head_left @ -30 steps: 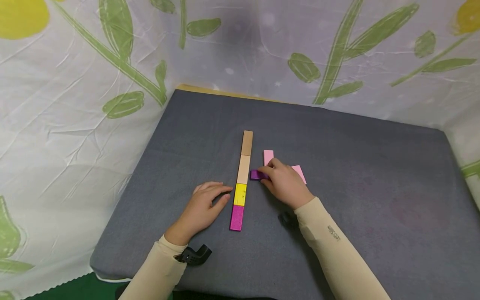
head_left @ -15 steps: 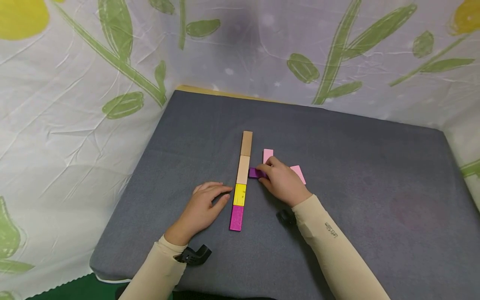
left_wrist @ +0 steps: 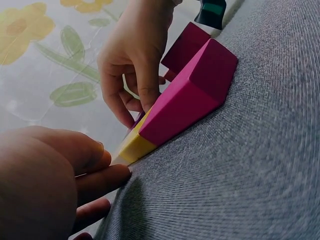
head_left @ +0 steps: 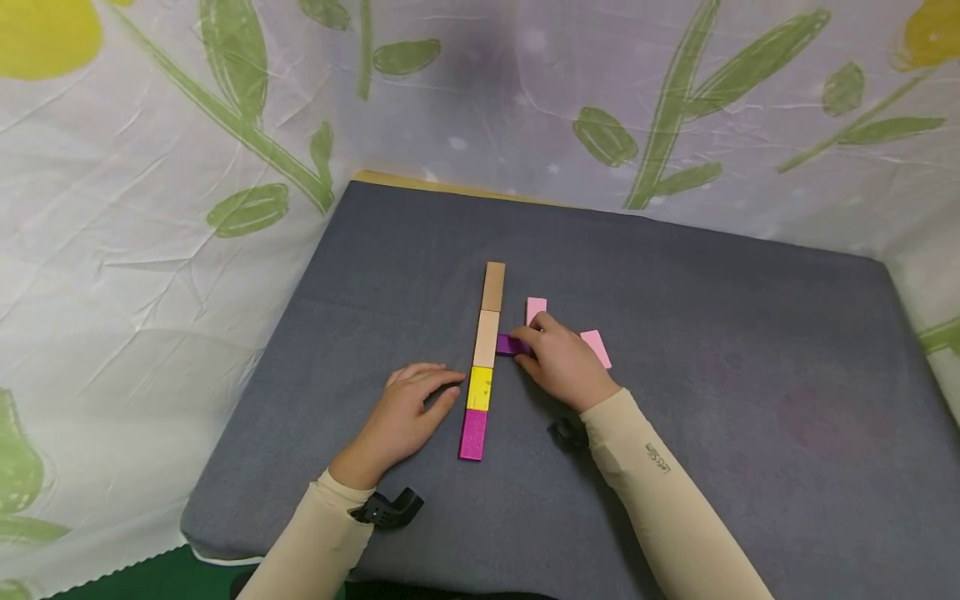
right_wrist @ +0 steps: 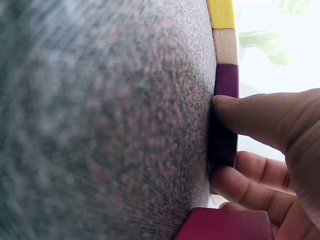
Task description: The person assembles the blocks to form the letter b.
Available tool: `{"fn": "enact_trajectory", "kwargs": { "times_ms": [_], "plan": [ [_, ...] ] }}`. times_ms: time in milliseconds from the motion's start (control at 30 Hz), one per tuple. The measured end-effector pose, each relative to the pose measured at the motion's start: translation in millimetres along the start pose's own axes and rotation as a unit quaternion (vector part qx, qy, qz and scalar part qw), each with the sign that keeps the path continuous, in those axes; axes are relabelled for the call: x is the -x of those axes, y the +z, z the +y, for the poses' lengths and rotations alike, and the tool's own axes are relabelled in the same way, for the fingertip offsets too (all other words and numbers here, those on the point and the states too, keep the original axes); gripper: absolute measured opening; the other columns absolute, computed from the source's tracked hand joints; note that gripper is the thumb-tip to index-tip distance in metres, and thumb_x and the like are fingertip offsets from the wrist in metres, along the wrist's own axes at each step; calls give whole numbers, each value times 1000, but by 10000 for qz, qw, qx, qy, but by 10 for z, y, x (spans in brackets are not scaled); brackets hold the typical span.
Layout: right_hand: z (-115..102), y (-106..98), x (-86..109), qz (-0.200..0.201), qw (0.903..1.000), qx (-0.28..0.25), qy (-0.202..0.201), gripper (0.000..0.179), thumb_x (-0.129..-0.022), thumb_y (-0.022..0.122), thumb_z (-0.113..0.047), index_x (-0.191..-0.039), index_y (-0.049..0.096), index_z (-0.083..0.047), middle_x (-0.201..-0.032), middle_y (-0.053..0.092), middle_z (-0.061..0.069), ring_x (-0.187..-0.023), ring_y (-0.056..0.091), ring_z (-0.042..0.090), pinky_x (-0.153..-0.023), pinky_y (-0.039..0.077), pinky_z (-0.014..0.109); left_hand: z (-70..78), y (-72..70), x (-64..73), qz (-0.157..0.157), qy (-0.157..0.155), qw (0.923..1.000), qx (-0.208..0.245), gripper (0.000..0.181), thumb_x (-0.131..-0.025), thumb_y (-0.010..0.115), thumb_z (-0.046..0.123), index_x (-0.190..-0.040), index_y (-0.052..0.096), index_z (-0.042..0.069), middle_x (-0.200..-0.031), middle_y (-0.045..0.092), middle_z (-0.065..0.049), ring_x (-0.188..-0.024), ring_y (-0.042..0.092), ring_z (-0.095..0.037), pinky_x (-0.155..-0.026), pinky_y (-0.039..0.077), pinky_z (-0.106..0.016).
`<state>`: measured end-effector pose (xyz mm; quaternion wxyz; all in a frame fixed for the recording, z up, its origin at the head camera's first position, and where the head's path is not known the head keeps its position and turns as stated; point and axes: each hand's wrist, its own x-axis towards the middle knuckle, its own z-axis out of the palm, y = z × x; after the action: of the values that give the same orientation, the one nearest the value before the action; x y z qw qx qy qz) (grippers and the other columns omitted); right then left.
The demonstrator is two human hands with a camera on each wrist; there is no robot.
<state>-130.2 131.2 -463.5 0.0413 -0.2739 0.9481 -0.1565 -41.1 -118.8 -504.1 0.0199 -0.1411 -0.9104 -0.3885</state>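
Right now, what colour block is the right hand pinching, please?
Purple block, clearest in right wrist view.

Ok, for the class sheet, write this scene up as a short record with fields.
Surface: grey table
In line, far to near: tan block, beige block, yellow block, magenta block
Right hand: grips purple block, its end at or almost at beige block
Left hand: relaxed, beside yellow block
Right of line: pink block, second pink block

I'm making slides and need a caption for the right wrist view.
Right hand gripping a purple block, a tan block and yellow block beyond.
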Motion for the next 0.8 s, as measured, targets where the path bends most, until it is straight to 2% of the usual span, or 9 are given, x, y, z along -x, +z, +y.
{"fn": "enact_trajectory", "kwargs": {
  "times_ms": [333,633,800],
  "plan": [
    [10,-20,7,-111,9999,-8,43,40,-92,83,-20,-130,73,-12,-104,61,9,-83,60,21,-77,58,34,1,1,-9,-26,8,10000,26,27,-105,67,26,-127,77,13,-125,76,-5,-130,62,-27,-116,37,-55],
    [15,-75,81,50,10000,10,-1,44,-89,86,-17,-131,72,-13,-106,62,9,-84,61,21,-78,58,36,8,-2,-2,-34,-27,10000,15,27,-105,67,25,-127,77,13,-125,76,-5,-130,61,-27,-115,37,-55],
    [34,-141,153,216,9997,100,-3,42,-87,87,-19,-127,74,-11,-101,62,9,-79,58,20,-73,55,36,9,-6,0,-19,-5,10000,46,27,-105,67,25,-127,77,13,-125,76,-5,-130,61,-27,-115,37,-55]
  ]
}}
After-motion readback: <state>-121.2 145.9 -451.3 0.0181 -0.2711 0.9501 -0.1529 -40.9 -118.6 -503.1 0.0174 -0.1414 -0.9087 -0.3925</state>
